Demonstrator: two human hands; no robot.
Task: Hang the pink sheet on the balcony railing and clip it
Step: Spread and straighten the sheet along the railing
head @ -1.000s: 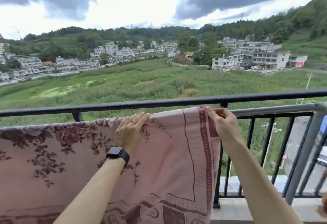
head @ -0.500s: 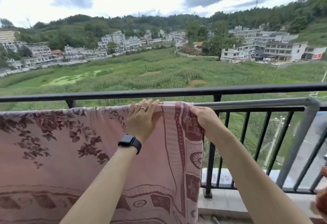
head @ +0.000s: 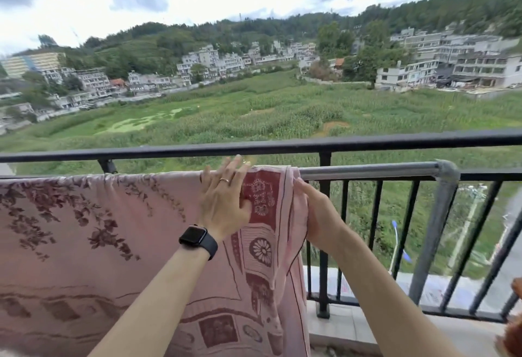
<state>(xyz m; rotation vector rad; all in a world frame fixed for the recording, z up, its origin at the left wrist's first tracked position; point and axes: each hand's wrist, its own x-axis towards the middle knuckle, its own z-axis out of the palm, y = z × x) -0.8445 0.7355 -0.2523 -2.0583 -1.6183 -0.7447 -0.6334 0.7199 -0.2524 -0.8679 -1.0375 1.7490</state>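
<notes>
The pink sheet (head: 84, 243), printed with dark red flowers and a patterned border, hangs over the grey inner rail (head: 367, 171) of the balcony railing and fills the lower left. My left hand (head: 223, 201), with a ring and a black watch, lies flat with spread fingers on the sheet just below the rail. My right hand (head: 313, 215) grips the sheet's right edge from the side, a little under the rail. No clip is in view.
A black top rail (head: 282, 146) runs across in front of the fields, with black vertical bars (head: 375, 229) to the right. A grey post (head: 435, 229) drops from the inner rail's right corner. Below lies the tiled balcony ledge (head: 344, 322).
The sheet's right edge has been gathered leftward along the rail. My left hand has gone from holding the top edge to pressing flat; my right hand has slid down the edge.
</notes>
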